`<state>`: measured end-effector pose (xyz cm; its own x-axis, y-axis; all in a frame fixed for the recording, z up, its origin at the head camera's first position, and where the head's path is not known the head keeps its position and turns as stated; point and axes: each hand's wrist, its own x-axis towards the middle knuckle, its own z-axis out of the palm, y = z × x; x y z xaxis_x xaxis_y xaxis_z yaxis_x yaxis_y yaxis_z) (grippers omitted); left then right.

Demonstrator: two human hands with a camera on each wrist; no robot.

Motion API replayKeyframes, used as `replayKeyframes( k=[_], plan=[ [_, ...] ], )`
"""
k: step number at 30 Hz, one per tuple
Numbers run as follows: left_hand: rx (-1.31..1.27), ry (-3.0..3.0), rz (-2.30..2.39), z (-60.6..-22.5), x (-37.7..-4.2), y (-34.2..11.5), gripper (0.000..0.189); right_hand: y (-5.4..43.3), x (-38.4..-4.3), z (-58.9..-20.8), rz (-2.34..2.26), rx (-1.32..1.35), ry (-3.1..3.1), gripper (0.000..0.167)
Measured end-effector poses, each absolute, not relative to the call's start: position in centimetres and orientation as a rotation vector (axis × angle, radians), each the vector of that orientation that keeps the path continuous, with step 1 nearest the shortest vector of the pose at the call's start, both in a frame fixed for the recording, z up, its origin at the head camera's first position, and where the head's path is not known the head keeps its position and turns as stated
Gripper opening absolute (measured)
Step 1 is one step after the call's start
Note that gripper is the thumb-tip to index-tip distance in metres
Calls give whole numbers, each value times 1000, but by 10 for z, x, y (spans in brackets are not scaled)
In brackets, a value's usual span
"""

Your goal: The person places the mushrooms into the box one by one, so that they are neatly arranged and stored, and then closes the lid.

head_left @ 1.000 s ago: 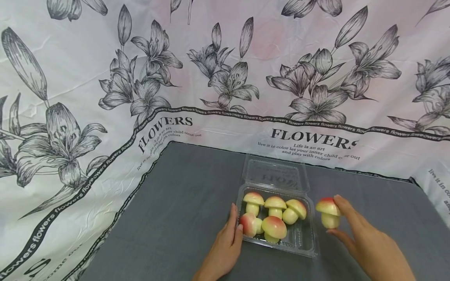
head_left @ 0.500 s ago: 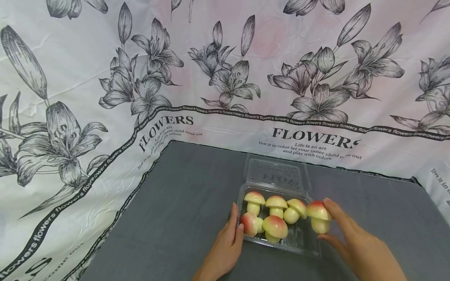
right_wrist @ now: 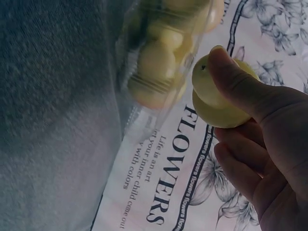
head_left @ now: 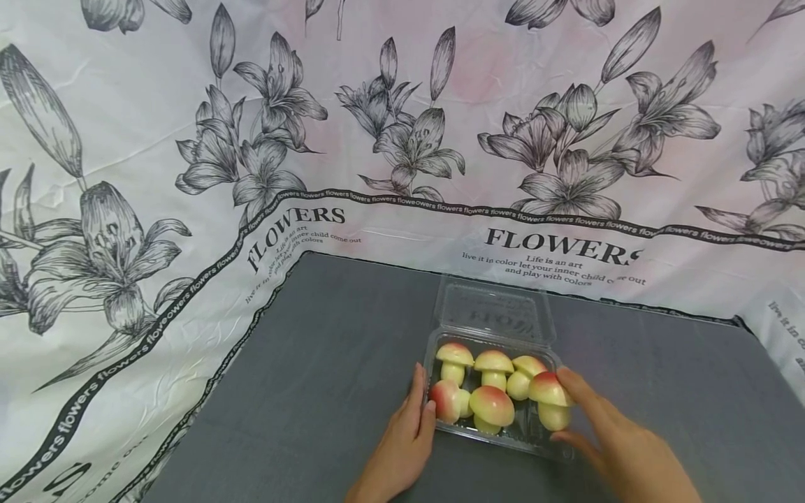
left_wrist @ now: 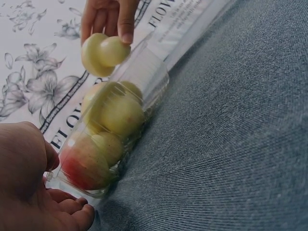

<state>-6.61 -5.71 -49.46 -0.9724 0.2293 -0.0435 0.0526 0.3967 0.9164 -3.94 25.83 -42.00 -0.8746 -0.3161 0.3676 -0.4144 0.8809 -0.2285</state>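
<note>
A clear plastic clamshell box [head_left: 527, 441] lies open on the grey table. Several toy mushrooms with red-and-yellow caps sit inside it, one of them on its side [head_left: 445, 402] at the near left. My left hand [head_left: 402, 436] holds the box by its left wall, thumb over the rim, as the left wrist view also shows. Between thumb and fingers, my right hand [head_left: 619, 440] pinches another toy mushroom [head_left: 552, 399], cap up, over the right part of the box. In the left wrist view this held mushroom [left_wrist: 98, 54] is above the rim.
The box's transparent lid [head_left: 493, 311] is folded back toward the rear edge of the grey table [head_left: 327, 363]. A white cloth wall [head_left: 402, 237] printed with flowers and lettering stands behind and at both sides.
My right hand has carried its mushroom leftward, from beside the box to over its right part. My left hand stays on the box's left wall.
</note>
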Motion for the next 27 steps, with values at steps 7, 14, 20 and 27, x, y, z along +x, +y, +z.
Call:
replayKeyframes(
  k=[7,14,20,27],
  plan=[
    [264,2499,1622,-497,-66,-57,73,254,-38,-427,423,573,-2688,110],
    [270,2502,1624,-495,-65,-58,72,252,-37,-431,418,566,-2720,108],
    [294,2540,1625,-496,-64,-57,72,250,-38,-432,407,539,-2787,105],
    [299,2541,1619,-496,-64,-58,72,250,-39,-434,406,548,-2788,104]
  ],
)
